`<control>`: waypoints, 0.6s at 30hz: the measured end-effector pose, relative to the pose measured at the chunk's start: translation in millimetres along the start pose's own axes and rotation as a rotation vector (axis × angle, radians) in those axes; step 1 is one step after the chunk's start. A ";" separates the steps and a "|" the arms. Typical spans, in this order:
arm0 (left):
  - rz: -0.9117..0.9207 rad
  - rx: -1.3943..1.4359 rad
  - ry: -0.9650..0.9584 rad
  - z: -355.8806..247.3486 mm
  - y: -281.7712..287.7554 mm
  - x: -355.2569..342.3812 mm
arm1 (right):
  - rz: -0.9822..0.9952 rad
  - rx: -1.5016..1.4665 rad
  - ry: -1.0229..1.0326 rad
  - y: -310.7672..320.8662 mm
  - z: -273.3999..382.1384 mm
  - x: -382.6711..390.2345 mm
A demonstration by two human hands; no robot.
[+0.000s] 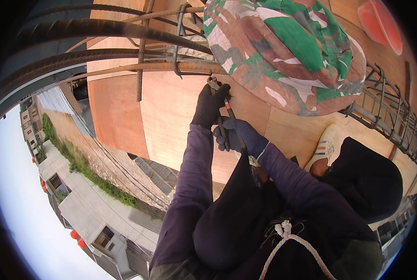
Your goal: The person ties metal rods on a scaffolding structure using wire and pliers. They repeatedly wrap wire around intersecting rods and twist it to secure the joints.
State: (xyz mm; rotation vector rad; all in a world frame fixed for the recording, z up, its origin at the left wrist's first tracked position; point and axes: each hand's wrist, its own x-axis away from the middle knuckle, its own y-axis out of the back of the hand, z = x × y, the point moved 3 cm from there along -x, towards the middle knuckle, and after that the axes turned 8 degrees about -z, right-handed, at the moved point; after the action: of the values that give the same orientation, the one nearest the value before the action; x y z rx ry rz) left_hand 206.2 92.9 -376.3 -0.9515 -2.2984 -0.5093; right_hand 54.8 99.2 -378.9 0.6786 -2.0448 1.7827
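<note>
A pair of end-cutting pincers (pixel 228 109) with dark handles and an orange-red band is between my hands, its metal head pointing up toward the rebar. In a black glove, my left hand (pixel 209 103) closes around the pincers just below the head. My right hand (pixel 242 135), in a dark blue glove, grips the handles lower down. Just beyond the head is a rusty steel bar (pixel 180 67) with a bent stirrup (pixel 176 46) around it. Whether the jaws touch any wire is too small to tell.
Thick rebars (pixel 110 31) cross the upper left. A camouflage hat (pixel 288 56) hides much of the upper right. Plywood panels (pixel 171 116) lie below; past their left edge the ground drops to houses. A rebar cage (pixel 386 109) and a red plastic object (pixel 380 25) are at right.
</note>
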 end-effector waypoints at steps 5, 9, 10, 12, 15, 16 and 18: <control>-0.005 0.043 0.011 -3.2 -5.9 -5.4 | -0.062 0.164 -0.043 12.2 29.6 3.0; -0.030 0.066 0.018 -3.0 -7.0 -4.4 | -0.229 0.319 -0.082 32.5 35.9 -0.3; -0.032 0.095 0.029 -2.2 -8.0 -3.4 | -0.197 0.315 -0.071 34.8 37.2 -1.9; -0.041 0.062 0.005 -2.9 -8.3 -1.7 | -0.179 0.326 -0.080 38.4 37.3 -3.0; -0.057 0.054 0.013 -3.3 -5.8 4.4 | -0.023 0.198 -0.098 31.0 31.4 3.1; -0.062 0.046 0.021 -3.6 -4.6 4.9 | 0.030 0.171 -0.078 26.2 30.7 4.9; -0.048 0.058 0.027 -3.9 -1.7 6.2 | 0.093 0.128 -0.079 16.6 27.4 8.1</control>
State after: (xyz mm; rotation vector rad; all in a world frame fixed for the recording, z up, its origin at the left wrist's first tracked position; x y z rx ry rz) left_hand 202.9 92.7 -369.6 -0.8585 -2.3040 -0.4704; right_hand 40.2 72.7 -392.3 0.7113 -2.0573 1.9824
